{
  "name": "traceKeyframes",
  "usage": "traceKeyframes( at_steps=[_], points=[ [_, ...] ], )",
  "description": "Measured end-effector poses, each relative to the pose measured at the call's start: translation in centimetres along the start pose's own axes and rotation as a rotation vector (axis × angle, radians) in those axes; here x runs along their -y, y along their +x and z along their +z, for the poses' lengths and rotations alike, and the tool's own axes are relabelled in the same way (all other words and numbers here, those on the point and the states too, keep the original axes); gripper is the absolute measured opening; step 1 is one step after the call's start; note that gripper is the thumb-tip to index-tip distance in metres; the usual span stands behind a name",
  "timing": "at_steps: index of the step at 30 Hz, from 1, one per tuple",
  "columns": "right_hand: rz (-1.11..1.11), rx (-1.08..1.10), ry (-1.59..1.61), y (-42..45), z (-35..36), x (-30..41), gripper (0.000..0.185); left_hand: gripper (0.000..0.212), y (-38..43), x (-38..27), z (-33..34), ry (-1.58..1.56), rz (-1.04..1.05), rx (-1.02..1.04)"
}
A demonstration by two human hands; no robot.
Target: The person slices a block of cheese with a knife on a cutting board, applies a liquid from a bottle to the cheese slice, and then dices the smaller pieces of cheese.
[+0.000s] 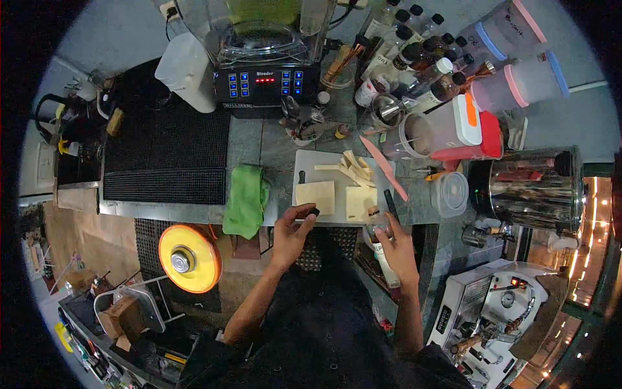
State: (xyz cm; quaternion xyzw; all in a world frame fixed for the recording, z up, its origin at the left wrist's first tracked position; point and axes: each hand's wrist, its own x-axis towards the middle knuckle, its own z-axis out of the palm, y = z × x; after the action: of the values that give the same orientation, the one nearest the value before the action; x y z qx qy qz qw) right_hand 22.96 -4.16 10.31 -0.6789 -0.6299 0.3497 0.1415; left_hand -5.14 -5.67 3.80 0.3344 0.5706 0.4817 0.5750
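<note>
My left hand [295, 233] pinches a small black screw cap [315, 212] between thumb and fingertips, above the front edge of the counter. In my right hand [398, 250] is a clear glass bottle [386, 267] with its mouth uncovered; its label bears writing, partly hidden by my fingers. Just beyond my hands lies a white cutting board [311, 158]. Two pale yellow flat squares [316, 194] rest on it, and behind them is a loose pile of pale strips [357, 170]. A pink knife [386, 167] lies across the board's right side. Near my right hand is a slim black stick-like object [390, 204].
A green cloth [245, 199] hangs over the counter edge, beside a black rubber mat [165, 155]. Behind stand a blender [265, 85] and several capped bottles [408, 63]. Rightward are a lidded plastic tub [449, 194], a steel dispenser [529, 189] and an espresso machine [486, 311].
</note>
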Motion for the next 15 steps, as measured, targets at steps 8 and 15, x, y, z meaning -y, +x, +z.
traceKeyframes(
  at_steps=[8,15],
  points=[
    [-0.005,0.027,-0.037,0.25,-0.15,-0.24,0.059,0.029,-0.21,-0.5,0.15,-0.018,0.005,-0.022],
    [-0.144,-0.07,-0.105,0.06,0.05,-0.48,0.06,0.028,-0.23,-0.29,0.04,-0.057,-0.016,-0.029]
  ],
)
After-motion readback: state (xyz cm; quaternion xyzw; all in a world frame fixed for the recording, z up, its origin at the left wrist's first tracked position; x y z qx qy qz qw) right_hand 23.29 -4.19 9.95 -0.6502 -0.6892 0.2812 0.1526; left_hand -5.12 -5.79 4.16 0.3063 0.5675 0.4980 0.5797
